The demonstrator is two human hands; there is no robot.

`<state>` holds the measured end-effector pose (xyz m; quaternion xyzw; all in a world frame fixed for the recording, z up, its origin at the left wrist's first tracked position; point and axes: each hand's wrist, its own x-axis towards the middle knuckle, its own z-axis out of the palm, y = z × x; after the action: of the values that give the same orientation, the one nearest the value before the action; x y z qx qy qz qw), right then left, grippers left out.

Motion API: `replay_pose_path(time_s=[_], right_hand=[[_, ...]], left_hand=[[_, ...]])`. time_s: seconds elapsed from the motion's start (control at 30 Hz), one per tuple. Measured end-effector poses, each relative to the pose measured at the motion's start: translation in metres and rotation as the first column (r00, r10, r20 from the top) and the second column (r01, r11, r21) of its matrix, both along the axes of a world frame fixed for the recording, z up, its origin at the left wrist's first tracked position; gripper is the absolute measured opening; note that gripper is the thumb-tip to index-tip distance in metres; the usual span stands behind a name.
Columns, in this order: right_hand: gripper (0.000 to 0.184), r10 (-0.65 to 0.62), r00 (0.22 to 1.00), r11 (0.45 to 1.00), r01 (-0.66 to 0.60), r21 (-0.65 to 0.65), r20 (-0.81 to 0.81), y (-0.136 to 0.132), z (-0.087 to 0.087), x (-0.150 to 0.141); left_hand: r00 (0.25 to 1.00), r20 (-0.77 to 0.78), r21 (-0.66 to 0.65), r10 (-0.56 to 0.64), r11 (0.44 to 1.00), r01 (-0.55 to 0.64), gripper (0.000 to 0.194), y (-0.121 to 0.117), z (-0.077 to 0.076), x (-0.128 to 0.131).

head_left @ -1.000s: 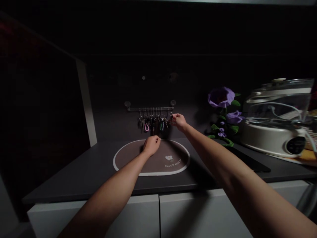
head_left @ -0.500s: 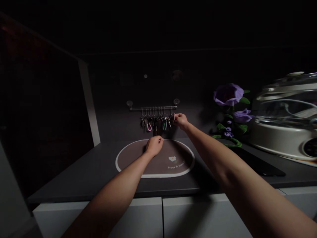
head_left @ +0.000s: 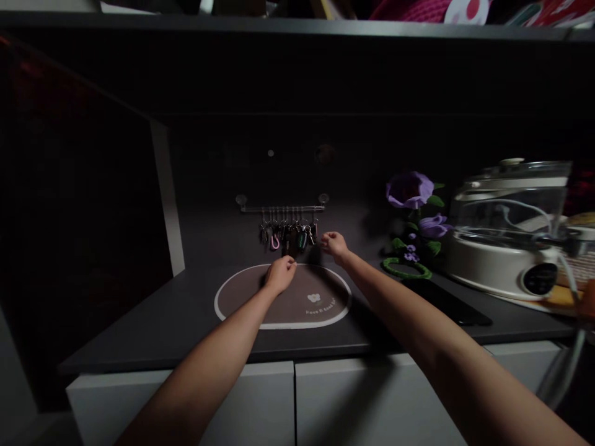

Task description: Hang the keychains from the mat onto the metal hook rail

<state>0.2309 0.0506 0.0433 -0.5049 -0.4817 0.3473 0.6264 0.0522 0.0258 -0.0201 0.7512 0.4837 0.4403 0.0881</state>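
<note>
Several bunches of keys (head_left: 302,238) hang on hooks from a clear rail (head_left: 283,209) on the dark back wall. Among them are a pink loop (head_left: 275,241) and, at the right end, a small reddish tag (head_left: 317,228). My right hand (head_left: 334,244) is just right of that tag, apart from it, its fingers drawn together with nothing visible in them. Below the keys, my left hand (head_left: 280,274) is closed over the brown oval mat (head_left: 246,297); whatever its fingers hold, if anything, cannot be made out.
Purple artificial flowers (head_left: 411,191) stand at the right, with a dark flat slab (head_left: 446,301) in front. Farther right is a cream appliance with a clear cover (head_left: 493,260). A loaded shelf (head_left: 297,25) crosses above. White cabinet fronts (head_left: 353,402) lie below the dark counter (head_left: 153,322).
My right hand has let go of the reddish tag at the rail's right end and drawn away to its right. My left hand stays closed over the mat. The view has tilted up.
</note>
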Motion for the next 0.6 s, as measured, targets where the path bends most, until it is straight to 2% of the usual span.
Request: replay_pose_path(time_s=[0.1, 0.2, 0.37, 0.43, 0.5, 0.6], right_hand=[[0.032, 0.030, 0.999, 0.999, -0.030, -0.021, -0.011, -0.028, -0.007, -0.007], [0.053, 0.125, 0.992, 0.992, -0.125, -0.013, -0.001, -0.056, -0.009, -0.015], [0.090, 0.339, 0.937, 0.927, -0.349, 0.140, 0.087, -0.095, -0.012, -0.023], [0.099, 0.390, 0.905, 0.881, -0.420, 0.217, 0.169, -0.106, -0.017, -0.023], [0.103, 0.400, 0.878, 0.845, -0.464, 0.265, 0.263, -0.114, -0.025, -0.024], [0.104, 0.341, 0.845, 0.844, -0.468, 0.262, 0.412, -0.124, -0.040, -0.025]], left_hand=[[0.991, 0.132, -0.061, 0.021, 0.998, -0.014, 0.043, -0.006, 0.005, -0.001], [0.976, 0.219, -0.094, 0.003, 0.995, 0.018, 0.067, -0.019, 0.020, -0.002], [0.959, 0.167, -0.060, -0.231, 0.968, 0.244, 0.094, -0.055, 0.046, -0.019], [0.930, 0.175, -0.002, -0.324, 0.944, 0.329, 0.098, -0.071, 0.046, -0.031], [0.906, 0.173, 0.039, -0.387, 0.921, 0.387, 0.101, -0.086, 0.040, -0.043], [0.895, 0.165, 0.035, -0.415, 0.909, 0.415, 0.104, -0.103, 0.023, -0.060]])
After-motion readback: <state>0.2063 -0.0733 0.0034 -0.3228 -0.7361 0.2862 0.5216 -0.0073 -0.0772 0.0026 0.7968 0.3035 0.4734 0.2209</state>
